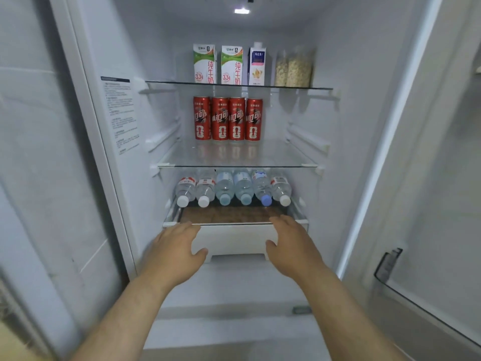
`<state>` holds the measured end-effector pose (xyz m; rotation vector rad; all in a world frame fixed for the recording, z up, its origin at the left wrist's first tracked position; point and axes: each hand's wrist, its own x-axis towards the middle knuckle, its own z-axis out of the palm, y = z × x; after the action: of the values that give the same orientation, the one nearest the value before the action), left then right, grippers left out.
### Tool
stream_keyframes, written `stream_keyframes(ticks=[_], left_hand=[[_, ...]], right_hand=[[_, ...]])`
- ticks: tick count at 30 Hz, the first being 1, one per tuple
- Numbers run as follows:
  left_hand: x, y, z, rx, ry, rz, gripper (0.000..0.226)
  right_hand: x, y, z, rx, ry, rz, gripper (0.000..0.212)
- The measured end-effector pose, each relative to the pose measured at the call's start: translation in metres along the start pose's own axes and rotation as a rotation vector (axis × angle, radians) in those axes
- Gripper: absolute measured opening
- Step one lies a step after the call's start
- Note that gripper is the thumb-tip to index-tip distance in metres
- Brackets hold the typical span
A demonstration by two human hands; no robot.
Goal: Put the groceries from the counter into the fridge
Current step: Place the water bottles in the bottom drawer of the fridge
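Observation:
The fridge stands open in front of me. On its top glass shelf (166, 82) are three cartons (231, 65) and two clear jars (295, 67). Several red cans (227, 118) line the back of the middle shelf. Several water bottles (233, 187) lie side by side on the bottom shelf. Below them is a white drawer (235, 239) with something brown showing in it. My left hand (175, 250) and my right hand (290, 242) reach to the drawer's front, fingers straight, at its left and right ends. Neither hand holds anything.
The fridge's left side wall (119, 115) carries a printed label. The open door (429, 204) stands at the right with a door bin (390, 267) low down. A white freezer front (229, 308) lies below my forearms.

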<state>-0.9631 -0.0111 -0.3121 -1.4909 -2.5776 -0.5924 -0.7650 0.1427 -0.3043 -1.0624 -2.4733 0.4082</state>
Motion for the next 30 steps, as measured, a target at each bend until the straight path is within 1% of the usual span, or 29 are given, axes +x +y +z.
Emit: stream_keyframes(ticks=[2, 7, 11, 14, 19, 23, 30], left_hand=[[-0.011, 0.005, -0.003, -0.012, -0.017, 0.017, 0.058], [-0.042, 0.018, -0.006, -0.049, -0.059, 0.055, 0.063], [-0.066, 0.037, -0.007, -0.07, -0.107, 0.093, 0.063], [-0.08, 0.049, -0.011, -0.124, -0.1, 0.131, 0.061], [-0.098, 0.066, -0.023, -0.133, -0.079, 0.203, 0.06], [-0.113, 0.08, -0.034, -0.168, -0.073, 0.243, 0.061], [-0.149, 0.116, -0.05, -0.129, -0.094, 0.302, 0.054]], right_hand=[[-0.018, -0.001, -0.008, 0.04, -0.005, 0.005, 0.052], [-0.07, 0.003, -0.022, 0.103, -0.044, 0.046, 0.058], [-0.116, 0.008, -0.035, 0.15, 0.026, 0.088, 0.055], [-0.143, 0.006, -0.05, 0.168, 0.022, 0.106, 0.053], [-0.174, 0.004, -0.073, 0.138, 0.047, 0.14, 0.052], [-0.197, 0.003, -0.089, 0.084, 0.047, 0.126, 0.054], [-0.248, 0.017, -0.117, -0.039, 0.065, 0.098, 0.052]])
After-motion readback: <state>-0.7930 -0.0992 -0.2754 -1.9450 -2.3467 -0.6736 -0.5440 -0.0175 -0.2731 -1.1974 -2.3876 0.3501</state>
